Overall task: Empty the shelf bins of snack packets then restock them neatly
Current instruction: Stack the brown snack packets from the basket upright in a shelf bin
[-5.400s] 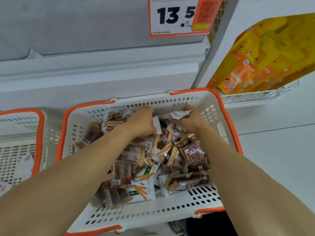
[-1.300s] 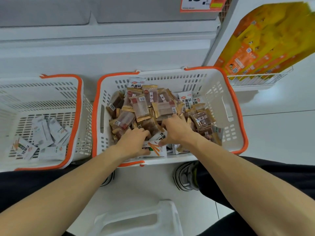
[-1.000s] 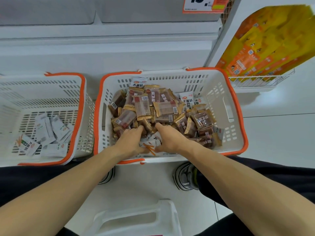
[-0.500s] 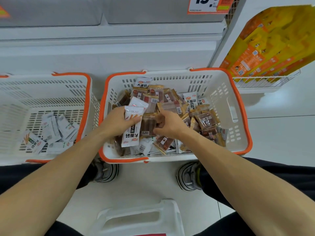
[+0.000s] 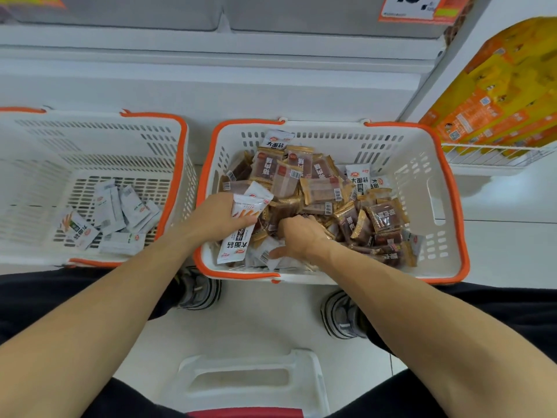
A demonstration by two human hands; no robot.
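White foil packets (image 5: 241, 227) sit gripped in your left hand (image 5: 217, 218) over the right basket (image 5: 449, 206); light, slippery, so pinch mid-body. Your right hand (image 5: 301, 236) digs curled among the near packets, its hold unclear.

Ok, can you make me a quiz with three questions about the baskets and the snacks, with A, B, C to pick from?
1. Where do the brown packets lie?
A. left basket
B. right basket
C. floor

2. What colour are the basket rims?
A. orange
B. blue
C. green

3. What is the left hand doing?
A. resting open
B. holding white packets
C. gripping a rim

Answers:
1 B: the brown pile fills the right basket; the left basket holds only white ones.
2 A: both rims are orange.
3 B: its fingers curl round white packets over the right basket, while the right hand digs in the pile.
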